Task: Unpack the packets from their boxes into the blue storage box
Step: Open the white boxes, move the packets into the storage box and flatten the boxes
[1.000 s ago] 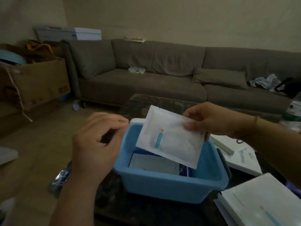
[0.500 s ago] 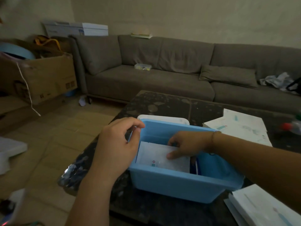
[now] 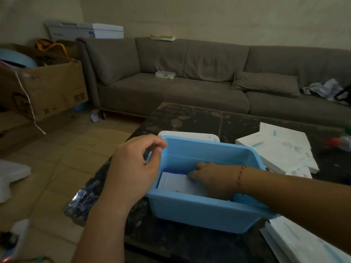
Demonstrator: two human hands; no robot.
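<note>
L hand (image 3: 133, 168) is held raised at near left, back toward the camera, fingers loosely curled, thumb and forefinger tips brought close together; whether anything is pinched cannot be told. L forearm is angled up from the near edge. R arm is stretched in from the right, a thin band worn at the wrist. R hand (image 3: 210, 179) is lowered palm-down, fingers extended toward the left.

I see a dark, mottled stone worktop (image 3: 199, 118) carrying a light blue rectangular plastic storage box (image 3: 197, 211) near its front edge. A white flat lid (image 3: 190, 134) lies just behind it. Stacks of white flat paper packets (image 3: 279, 149) lie to the right, another stack of white packets (image 3: 303, 245) at the front right corner.
</note>
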